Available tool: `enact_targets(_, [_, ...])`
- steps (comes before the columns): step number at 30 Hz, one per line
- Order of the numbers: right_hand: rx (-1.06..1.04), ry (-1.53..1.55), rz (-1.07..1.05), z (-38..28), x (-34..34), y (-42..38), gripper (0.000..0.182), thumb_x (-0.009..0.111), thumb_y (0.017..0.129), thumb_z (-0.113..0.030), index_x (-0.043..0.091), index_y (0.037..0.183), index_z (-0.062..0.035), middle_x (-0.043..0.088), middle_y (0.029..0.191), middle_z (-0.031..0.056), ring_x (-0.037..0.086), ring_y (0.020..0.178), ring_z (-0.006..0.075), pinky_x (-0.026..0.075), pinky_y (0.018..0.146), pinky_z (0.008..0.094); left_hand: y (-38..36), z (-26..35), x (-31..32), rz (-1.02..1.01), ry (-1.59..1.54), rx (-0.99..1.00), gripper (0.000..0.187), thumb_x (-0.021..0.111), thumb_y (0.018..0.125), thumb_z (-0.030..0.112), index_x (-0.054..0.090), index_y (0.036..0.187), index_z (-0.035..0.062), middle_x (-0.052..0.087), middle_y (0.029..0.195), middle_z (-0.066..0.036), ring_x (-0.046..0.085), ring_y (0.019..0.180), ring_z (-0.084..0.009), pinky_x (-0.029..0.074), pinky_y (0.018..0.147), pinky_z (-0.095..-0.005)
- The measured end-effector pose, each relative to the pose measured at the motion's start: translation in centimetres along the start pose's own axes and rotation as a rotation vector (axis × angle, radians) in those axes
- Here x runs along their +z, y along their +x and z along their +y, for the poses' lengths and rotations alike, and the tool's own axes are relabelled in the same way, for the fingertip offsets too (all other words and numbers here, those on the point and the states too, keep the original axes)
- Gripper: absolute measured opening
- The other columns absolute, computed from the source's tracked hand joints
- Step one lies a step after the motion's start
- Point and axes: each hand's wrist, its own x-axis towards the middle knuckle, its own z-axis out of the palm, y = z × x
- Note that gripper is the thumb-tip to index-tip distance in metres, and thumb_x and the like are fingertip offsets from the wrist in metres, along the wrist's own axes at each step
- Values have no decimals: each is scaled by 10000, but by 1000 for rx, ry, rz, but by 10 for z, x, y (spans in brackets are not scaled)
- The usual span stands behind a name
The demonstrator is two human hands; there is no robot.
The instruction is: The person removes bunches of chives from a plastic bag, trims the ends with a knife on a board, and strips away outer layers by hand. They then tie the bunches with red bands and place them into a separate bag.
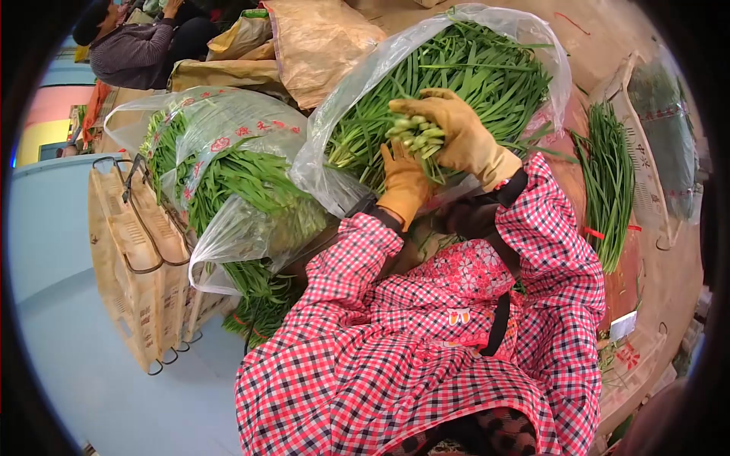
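Our gloved right hand (462, 133) curls round a bunch of green stalks (420, 137), their pale ends towards ten o'clock; our gloved left hand (404, 184) has its fingers against the lower side, though we cannot tell how closed it is. We seem to be evening the handful, so any shift calls for keeping the ends together. Beyond, an open bag (306, 169) of leaves spreads at twelve, a second bag (245, 125) lies at nine, a red-banded bunch (608, 175) at three.
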Motion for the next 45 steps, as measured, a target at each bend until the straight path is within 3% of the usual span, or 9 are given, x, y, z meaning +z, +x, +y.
enact_targets(4, [245,941,259,-12,-36,-1,598,608,801,146,508,1370,-9,668,1215,87,643,1054,114,527,866,216,3,-1,41,510,-173,20,1201,712,733,624,128,1533,-57,65,1600,-300,26,1487,-478,66,1159,-646])
enact_targets(11, [265,240,536,-12,-128,1,414,744,812,49,618,1205,17,716,1043,76,673,977,161,553,858,286,9,2,41,481,-74,-40,1174,697,731,653,190,1525,-48,134,1591,-283,74,1481,-470,109,1147,-648])
enact_targets(15, [145,320,767,-35,-175,16,550,780,778,-12,560,1282,-9,695,984,103,680,817,165,562,660,233,6,2,32,429,-107,-29,1103,662,795,611,189,1516,-76,146,1581,-315,90,1483,-468,107,1152,-642])
enact_targets(23, [-61,115,879,-91,-259,-2,370,675,896,-155,567,1219,-11,653,999,68,663,915,196,569,760,285,6,-4,37,422,-99,-21,1090,654,814,595,170,1518,-80,143,1582,-317,99,1483,-461,110,1154,-634])
enact_targets(26, [26,-565,837,-66,-268,-52,304,666,900,-90,608,1182,8,680,1086,117,668,974,211,554,836,309,4,-7,28,429,-126,-4,1092,665,807,592,173,1523,-69,149,1590,-297,105,1487,-446,122,1160,-616])
enact_targets(31, [-6,-55,930,-123,-269,-93,224,627,933,-86,644,1145,-18,686,1139,94,654,1025,202,528,900,342,-30,-25,-4,473,-85,85,937,723,798,481,337,1478,-34,255,1571,-254,169,1482,-410,201,1168,-532])
enact_targets(33, [-89,247,936,-155,-262,-102,207,653,907,-69,650,1105,-8,690,1098,96,650,1019,195,527,885,333,-64,-23,-38,529,-217,207,602,767,787,313,593,1238,-46,495,1410,-217,424,1349,-366,363,1089,-448])
enact_targets(38, [-83,781,885,-222,-202,-119,253,613,946,-220,607,1101,-21,630,1062,64,631,911,207,529,794,314,-176,41,-115,-411,-1603,814,754,745,855,401,454,1419,-6,543,1393,-182,545,1260,-300,450,1027,-407])
enact_targets(45, [-318,-363,103,-275,-121,-167,423,645,845,-385,677,1185,-135,683,1134,48,601,950,276,455,962,479,-236,130,-107,-1065,-2162,1202,962,674,847,583,289,1507,-2,468,1428,-225,515,1280,-307,506,973,-424])
